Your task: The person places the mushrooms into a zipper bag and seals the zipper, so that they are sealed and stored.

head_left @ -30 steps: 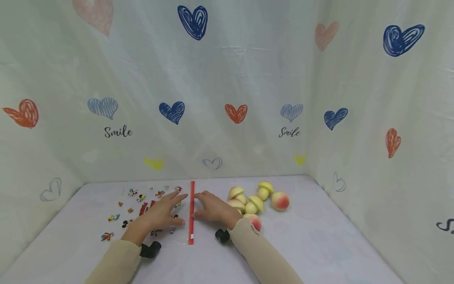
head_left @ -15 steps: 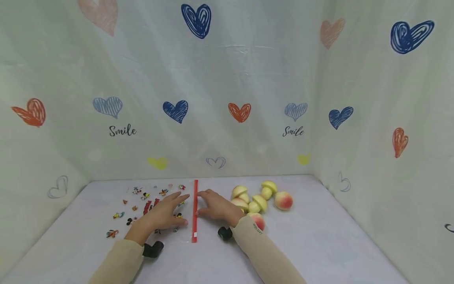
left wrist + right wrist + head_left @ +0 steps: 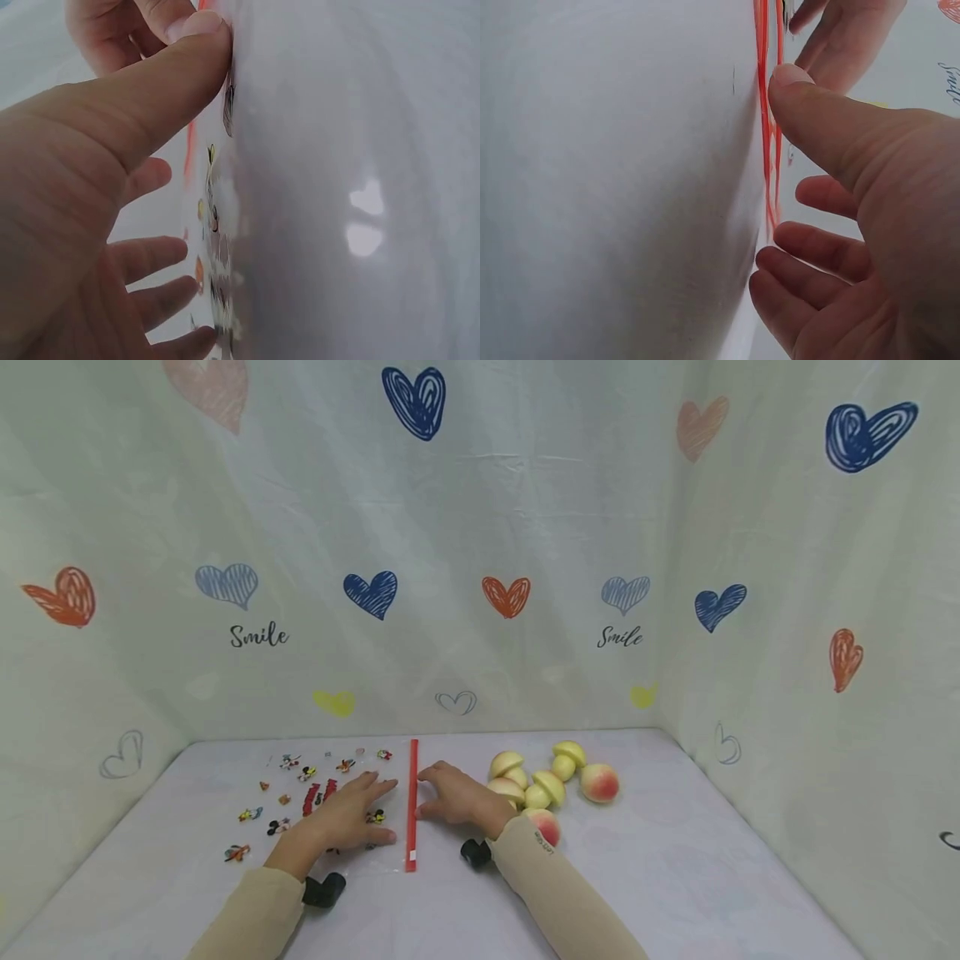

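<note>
Pouch of clear plastic (image 3: 401, 810) lies lower center in the head view, left hand (image 3: 341, 817) and right hand (image 3: 459, 799) grasping nothing. Left wrist view: it looks glossy, likely light, slippery. Right wrist view: red edge strip (image 3: 763, 52), probably the stiffest hold.

Pale curtains (image 3: 480, 510) printed with colored hearts (image 3: 506, 597) and "Smile" lettering (image 3: 258, 635) hung far, left and right around a whitish tabletop (image 3: 675, 877).

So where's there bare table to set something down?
The table right of the rightmost peach, and between the sleeves, nearer than the red strip. Crowded: small figures around the left hand, toy mushrooms beside the right hand.
</note>
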Motion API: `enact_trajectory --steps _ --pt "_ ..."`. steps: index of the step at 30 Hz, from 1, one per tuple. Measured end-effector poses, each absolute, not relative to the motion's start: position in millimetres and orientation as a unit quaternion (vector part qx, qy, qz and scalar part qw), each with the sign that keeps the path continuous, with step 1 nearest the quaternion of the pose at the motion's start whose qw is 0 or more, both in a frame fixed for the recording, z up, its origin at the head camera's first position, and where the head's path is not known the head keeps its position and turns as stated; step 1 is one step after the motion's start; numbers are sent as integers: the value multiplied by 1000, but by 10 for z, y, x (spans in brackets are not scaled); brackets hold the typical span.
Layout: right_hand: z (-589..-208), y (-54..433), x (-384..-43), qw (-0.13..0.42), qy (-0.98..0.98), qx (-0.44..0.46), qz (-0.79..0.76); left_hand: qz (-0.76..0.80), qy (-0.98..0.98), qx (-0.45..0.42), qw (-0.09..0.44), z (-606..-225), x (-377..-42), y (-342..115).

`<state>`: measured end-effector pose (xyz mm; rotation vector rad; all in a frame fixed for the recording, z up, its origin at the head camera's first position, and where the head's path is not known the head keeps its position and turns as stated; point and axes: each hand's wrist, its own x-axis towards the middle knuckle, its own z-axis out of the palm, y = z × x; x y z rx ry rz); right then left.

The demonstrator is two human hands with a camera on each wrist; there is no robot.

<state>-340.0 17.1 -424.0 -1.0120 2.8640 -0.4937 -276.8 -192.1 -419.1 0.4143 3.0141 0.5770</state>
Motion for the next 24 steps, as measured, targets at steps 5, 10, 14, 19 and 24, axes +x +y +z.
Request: enact_trajectory --steps 5,10,14,19,24 --pt "-4239 158 -3384 41 932 -324 -158 181 974 132 25 -4226 -2774 -1932" --pt "-4235 156 -3375 46 932 -326 -155 183 974 126 39 -4223 -2761 -1932" --pt "-4226 153 -3369 45 929 -333 -154 191 973 118 55 -4208 -2753 -1933" --pt "-4229 148 -3374 46 927 -338 -154 192 972 113 66 -4190 -2752 -1938" --pt "-4241 141 -3383 50 927 -337 -159 192 973 110 71 -4164 -2742 -1939"
